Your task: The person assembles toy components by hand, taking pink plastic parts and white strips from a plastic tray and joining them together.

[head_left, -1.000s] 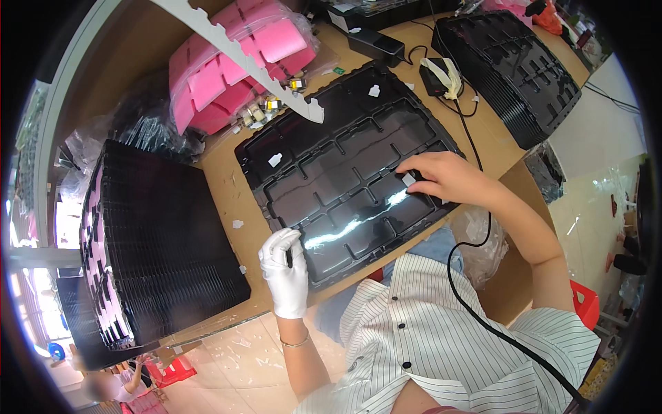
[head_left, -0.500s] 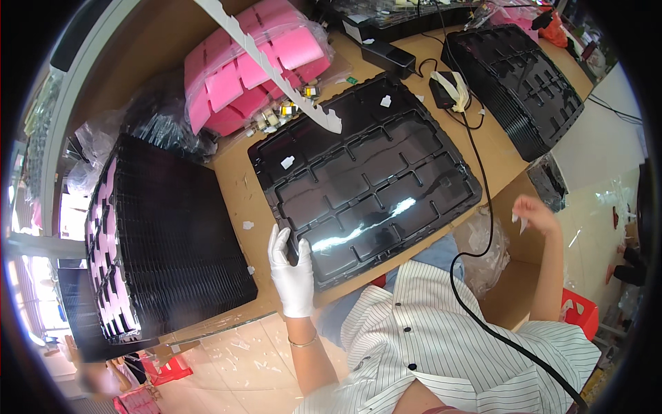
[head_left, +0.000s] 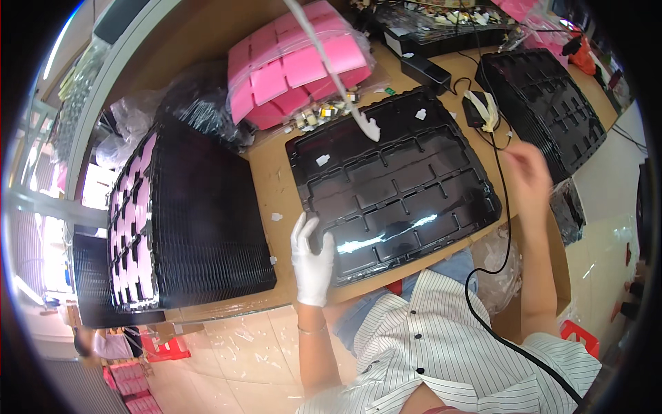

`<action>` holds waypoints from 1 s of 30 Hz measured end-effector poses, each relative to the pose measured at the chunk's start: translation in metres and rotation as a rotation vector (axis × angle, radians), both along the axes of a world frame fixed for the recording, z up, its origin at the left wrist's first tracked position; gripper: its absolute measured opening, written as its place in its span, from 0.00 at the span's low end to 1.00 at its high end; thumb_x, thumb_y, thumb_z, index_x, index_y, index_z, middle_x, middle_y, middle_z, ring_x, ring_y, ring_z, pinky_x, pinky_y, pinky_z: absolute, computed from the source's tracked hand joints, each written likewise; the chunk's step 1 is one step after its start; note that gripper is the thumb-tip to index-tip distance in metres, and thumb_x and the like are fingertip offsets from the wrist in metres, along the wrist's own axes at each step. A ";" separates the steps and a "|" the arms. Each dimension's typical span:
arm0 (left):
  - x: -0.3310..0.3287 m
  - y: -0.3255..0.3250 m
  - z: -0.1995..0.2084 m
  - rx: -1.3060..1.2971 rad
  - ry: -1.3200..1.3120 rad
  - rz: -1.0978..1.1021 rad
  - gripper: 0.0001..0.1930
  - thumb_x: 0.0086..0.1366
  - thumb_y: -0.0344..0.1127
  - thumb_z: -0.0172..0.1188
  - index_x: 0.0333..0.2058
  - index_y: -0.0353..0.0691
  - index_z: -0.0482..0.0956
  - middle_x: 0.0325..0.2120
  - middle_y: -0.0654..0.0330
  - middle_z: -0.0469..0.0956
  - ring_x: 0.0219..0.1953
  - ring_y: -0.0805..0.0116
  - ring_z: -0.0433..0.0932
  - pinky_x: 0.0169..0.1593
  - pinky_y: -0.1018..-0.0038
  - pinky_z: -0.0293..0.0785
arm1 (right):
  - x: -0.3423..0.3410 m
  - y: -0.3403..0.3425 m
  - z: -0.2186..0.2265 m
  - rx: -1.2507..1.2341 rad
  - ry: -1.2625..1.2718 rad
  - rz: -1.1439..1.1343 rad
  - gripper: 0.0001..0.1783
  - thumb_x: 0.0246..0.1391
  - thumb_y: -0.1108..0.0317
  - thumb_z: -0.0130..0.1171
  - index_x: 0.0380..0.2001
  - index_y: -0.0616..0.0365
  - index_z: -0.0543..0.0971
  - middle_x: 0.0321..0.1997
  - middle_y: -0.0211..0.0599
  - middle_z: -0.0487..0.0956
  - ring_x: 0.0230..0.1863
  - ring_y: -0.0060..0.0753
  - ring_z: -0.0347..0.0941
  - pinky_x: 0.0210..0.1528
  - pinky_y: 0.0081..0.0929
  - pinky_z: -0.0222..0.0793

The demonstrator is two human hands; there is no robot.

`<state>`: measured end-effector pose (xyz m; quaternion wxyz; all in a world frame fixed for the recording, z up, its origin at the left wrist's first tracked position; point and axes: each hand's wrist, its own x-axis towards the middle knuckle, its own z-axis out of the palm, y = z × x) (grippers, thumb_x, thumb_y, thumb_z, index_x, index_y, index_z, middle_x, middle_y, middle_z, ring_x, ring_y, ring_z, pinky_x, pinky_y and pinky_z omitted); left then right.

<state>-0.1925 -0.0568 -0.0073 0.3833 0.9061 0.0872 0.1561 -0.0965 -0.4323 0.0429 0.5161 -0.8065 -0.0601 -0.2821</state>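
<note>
A black plastic compartment tray [head_left: 407, 186] lies on the brown tabletop in front of me, with a few white paper scraps [head_left: 323, 160] on it. My left hand [head_left: 312, 265], in a white glove, rests at the tray's left edge, thumb and fingers apart. Bare and smeared by motion, my right hand [head_left: 529, 168] is raised beyond the tray's right edge, near a black cable [head_left: 509, 228]; whether it holds anything cannot be made out. From above hangs a jagged white strip [head_left: 334, 72], its lower end over the tray's far part.
Tall stacks of black trays stand at left [head_left: 207, 214] and far right [head_left: 545, 103]. Behind lie bundled pink foam sheets [head_left: 303, 62], small loose parts [head_left: 324, 114] and a black power adapter [head_left: 425, 72]. A clear plastic bag [head_left: 493, 265] sits below the table's right edge.
My right hand has risen and moved toward the table; the white scrap seen in it before no longer shows. The whole view has shifted, while my left hand stays at the tray's left edge.
</note>
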 end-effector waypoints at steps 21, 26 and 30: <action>0.142 0.055 -0.037 -0.147 -0.190 0.118 0.15 0.65 0.33 0.56 0.49 0.35 0.74 0.53 0.52 0.73 0.53 0.57 0.75 0.57 0.67 0.70 | 0.176 0.294 -0.031 -0.861 0.596 0.632 0.17 0.35 0.75 0.69 0.34 0.65 0.81 0.31 0.44 0.82 0.34 0.40 0.81 0.39 0.35 0.76; 0.136 0.064 -0.039 -0.172 -0.249 0.056 0.13 0.66 0.30 0.53 0.48 0.34 0.75 0.53 0.53 0.72 0.52 0.58 0.75 0.56 0.67 0.72 | 0.159 0.304 -0.019 -1.134 0.525 0.578 0.17 0.37 0.66 0.70 0.34 0.62 0.83 0.33 0.45 0.82 0.41 0.41 0.79 0.44 0.38 0.74; 0.132 0.061 -0.029 -0.289 -0.181 0.019 0.13 0.66 0.29 0.54 0.49 0.34 0.75 0.53 0.55 0.71 0.53 0.63 0.74 0.58 0.70 0.71 | 0.143 0.299 -0.019 -1.222 0.513 0.479 0.18 0.42 0.66 0.64 0.38 0.64 0.83 0.47 0.51 0.79 0.53 0.50 0.72 0.53 0.43 0.65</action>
